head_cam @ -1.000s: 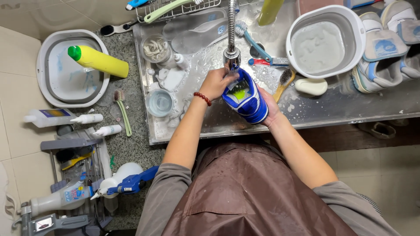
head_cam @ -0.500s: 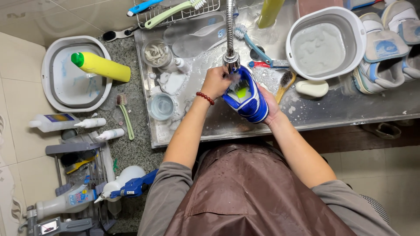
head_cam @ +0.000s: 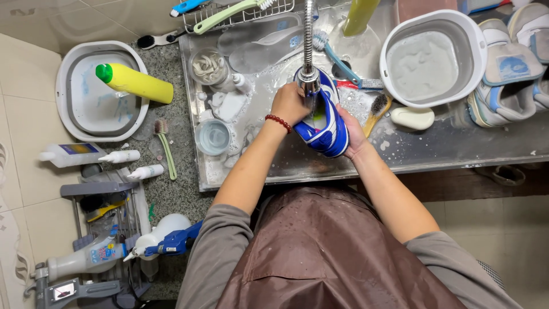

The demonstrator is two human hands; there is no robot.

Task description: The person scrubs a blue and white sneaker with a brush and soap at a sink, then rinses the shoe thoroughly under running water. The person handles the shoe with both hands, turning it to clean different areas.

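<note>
A blue and white sneaker [head_cam: 329, 123] is held over the steel sink [head_cam: 434, 151] right under the tap [head_cam: 309, 80]. My left hand [head_cam: 289, 103], with a red bead bracelet on the wrist, grips the shoe's opening from the left. My right hand [head_cam: 353, 133] cups the shoe from the right and below. The shoe's inside looks yellow-green. Soap foam covers the sink floor around it.
A white basin [head_cam: 434, 57] with soapy water stands to the right, a soap bar [head_cam: 412, 118] and brushes [head_cam: 374, 111] beside it. More shoes [head_cam: 506, 80] lie far right. A yellow bottle [head_cam: 134, 83] rests on a grey tub [head_cam: 97, 91] at left. Spray bottles [head_cam: 86, 154] stand on the floor rack.
The shoe and both hands stay under the tap; they have shifted only slightly. The view has drifted a little.
</note>
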